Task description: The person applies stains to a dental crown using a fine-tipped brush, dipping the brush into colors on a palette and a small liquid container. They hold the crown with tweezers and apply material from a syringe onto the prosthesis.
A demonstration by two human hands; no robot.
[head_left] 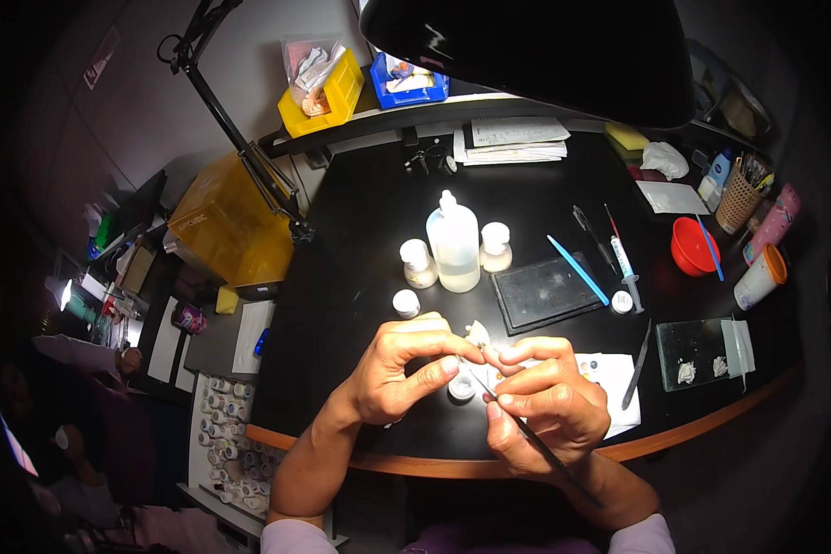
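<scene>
One black surface (pixel 360 231) under a lamp, tall clear bottle (pixel 453 242) at twelve o'clock of the hands, left hand (pixel 399 367) pinching a small white tooth model (pixel 477 334), right hand (pixel 545 399) at three o'clock gripping a thin brush (pixel 512 420), tip touching the model.

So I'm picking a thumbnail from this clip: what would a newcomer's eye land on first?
First the two hands at the near edge of the black table: the left hand pinches a small white piece while the right hand holds a thin brush to it. Behind them stands a tall clear bottle between small white jars, and a red bowl glows at right.
</scene>
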